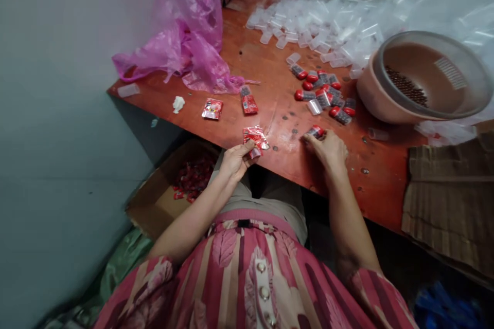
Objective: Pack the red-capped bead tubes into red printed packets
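Reddish wooden tabletop (278,77) stretches ahead of me, with a pale wall (77,87) on the left; at its near edge my left hand (236,159) pinches a red packet (252,134) between thumb and fingers (one layer or several, I cannot tell); my right hand (332,150) grasps a red-capped tube (317,131), well apart from the packet. I judge the work partway along; the cardboard box (154,211) below on my left holds a heap of red pieces (193,180), probably finished ones, though it is dim down there; beyond my left hand lie a flat packet (212,108) and another packet (250,106) with a dark-filled tube (245,91) showing at its top; near the bowl (372,95), a loose cluster of filled tubes (326,95) lies outside any packet; clear tubes (312,23) spread across the back look unfilled, and brown beads (405,85) lie in the bowl, so plenty seems left.
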A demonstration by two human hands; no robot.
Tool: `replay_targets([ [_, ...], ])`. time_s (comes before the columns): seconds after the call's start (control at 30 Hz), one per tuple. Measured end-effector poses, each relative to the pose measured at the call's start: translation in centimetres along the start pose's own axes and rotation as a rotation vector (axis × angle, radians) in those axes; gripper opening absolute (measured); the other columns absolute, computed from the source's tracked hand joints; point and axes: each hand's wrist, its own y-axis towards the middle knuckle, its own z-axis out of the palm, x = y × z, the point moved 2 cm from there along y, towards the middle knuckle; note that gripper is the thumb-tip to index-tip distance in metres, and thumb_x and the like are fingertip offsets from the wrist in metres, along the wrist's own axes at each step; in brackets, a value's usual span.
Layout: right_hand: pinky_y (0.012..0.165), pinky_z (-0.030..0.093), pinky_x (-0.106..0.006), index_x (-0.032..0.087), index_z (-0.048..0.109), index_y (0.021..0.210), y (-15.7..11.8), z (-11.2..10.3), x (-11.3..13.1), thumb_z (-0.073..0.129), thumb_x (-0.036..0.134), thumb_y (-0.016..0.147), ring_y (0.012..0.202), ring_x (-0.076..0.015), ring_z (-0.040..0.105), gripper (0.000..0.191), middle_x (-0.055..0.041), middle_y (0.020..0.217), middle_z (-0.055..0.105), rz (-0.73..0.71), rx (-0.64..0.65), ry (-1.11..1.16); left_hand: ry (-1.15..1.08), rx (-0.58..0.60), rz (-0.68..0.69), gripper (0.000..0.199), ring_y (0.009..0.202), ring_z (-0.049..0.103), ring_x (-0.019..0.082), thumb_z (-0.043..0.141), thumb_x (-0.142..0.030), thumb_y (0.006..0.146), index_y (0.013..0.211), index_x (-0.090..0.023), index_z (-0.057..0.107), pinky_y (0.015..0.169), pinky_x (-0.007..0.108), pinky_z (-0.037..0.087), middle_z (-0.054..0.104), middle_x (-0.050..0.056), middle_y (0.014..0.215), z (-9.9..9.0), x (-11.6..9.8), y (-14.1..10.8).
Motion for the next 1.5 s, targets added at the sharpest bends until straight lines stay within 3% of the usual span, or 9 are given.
replay_targets([
  [0.1,0.077,0.047,-0.04,0.017,0.057,0.114,1.0,1.0,0.5,0.067,0.046,0.063,0.09,-0.0288,0.064,0.059,-0.0104,0.093,0.069,-0.092,0.016,0.198,-0.092,-0.04,0.014,0.023,0.053,0.059,0.009,0.078,-0.025,0.062,0.064,-0.012,0.059,0.056,0.022,0.051,0.063,0.001,0.059,-0.4,-0.3,0.0],
  [0.2,0.067,0.049,-0.034,0.016,0.064,0.099,-0.4,2.1,1.3,0.066,0.038,0.064,0.071,-0.022,0.064,0.041,-0.0049,0.075,0.069,-0.185,0.046,0.416,-0.192,-0.045,0.016,0.021,0.055,0.06,0.01,0.077,-0.024,0.064,0.068,-0.011,0.06,0.059,0.024,0.052,0.064,0.001,0.062,-0.6,-0.5,-0.1],
  [0.37,0.045,0.047,-0.024,0.017,0.061,0.089,-8.2,2.5,3.6,0.062,0.038,0.075,0.047,-0.013,0.059,0.026,0.0019,0.059,0.063,-0.224,0.257,0.996,-0.301,-0.04,0.013,0.018,0.057,0.061,0.011,0.074,-0.023,0.068,0.07,-0.012,0.061,0.06,0.025,0.053,0.064,0.002,0.064,-0.4,-0.4,-0.1],
  [0.47,0.046,0.05,-0.023,0.017,0.06,0.091,-12.4,2.7,5.1,0.064,0.037,0.075,0.047,-0.0119,0.06,0.026,0.0016,0.061,0.064,-0.226,0.342,1.088,-0.353,-0.049,0.021,0.017,0.057,0.061,0.01,0.074,-0.021,0.068,0.071,-0.012,0.06,0.062,0.025,0.052,0.063,0.0,0.064,-0.2,-0.3,0.0],
  [0.57,0.047,0.052,-0.023,0.017,0.06,0.091,-14.2,3.4,5.9,0.065,0.037,0.076,0.05,-0.0115,0.062,0.026,0.0009,0.066,0.066,-0.206,0.338,1.127,-0.346,-0.028,0.025,0.02,0.057,0.06,0.009,0.075,-0.024,0.067,0.072,-0.012,0.059,0.062,0.023,0.051,0.063,0.0,0.065,0.2,-0.1,0.0],
  [0.8,0.046,0.051,-0.022,0.017,0.062,0.092,-13.3,3.7,5.4,0.065,0.035,0.075,0.047,-0.009,0.057,0.024,0.0022,0.065,0.064,-0.271,0.31,1.065,-0.169,0.068,0.093,0.035,0.055,0.058,0.009,0.081,-0.034,0.056,0.07,-0.012,0.058,0.059,0.023,0.048,0.063,0.001,0.065,0.6,-0.3,-0.2],
  [1.0,0.046,0.05,-0.023,0.016,0.066,0.093,-12.2,2.8,4.9,0.066,0.032,0.074,0.046,-0.0092,0.056,0.025,0.0022,0.062,0.064,-0.341,0.378,1.038,-0.076,0.107,0.124,0.039,0.053,0.057,0.008,0.082,-0.038,0.053,0.072,-0.012,0.06,0.056,0.022,0.047,0.062,-0.001,0.063,0.8,-0.5,-0.5],
  [1.27,0.049,0.053,-0.025,0.017,0.063,0.1,-12.4,3.4,5.0,0.063,0.035,0.078,0.05,-0.0118,0.062,0.028,0.0011,0.065,0.067,-0.225,0.239,1.163,-0.068,0.129,0.152,0.035,0.057,0.062,0.011,0.082,-0.034,0.054,0.073,-0.012,0.062,0.062,0.025,0.051,0.066,0.001,0.067,1.2,-0.5,-0.8],
  [1.5,0.048,0.052,-0.024,0.017,0.063,0.098,-12.3,3.5,5.1,0.064,0.036,0.077,0.05,-0.0111,0.062,0.028,0.0004,0.067,0.068,-0.219,0.261,1.17,-0.007,0.173,0.194,0.035,0.061,0.063,0.011,0.082,-0.033,0.053,0.076,-0.013,0.065,0.066,0.026,0.05,0.068,0.002,0.072,1.3,-0.3,-1.0],
])
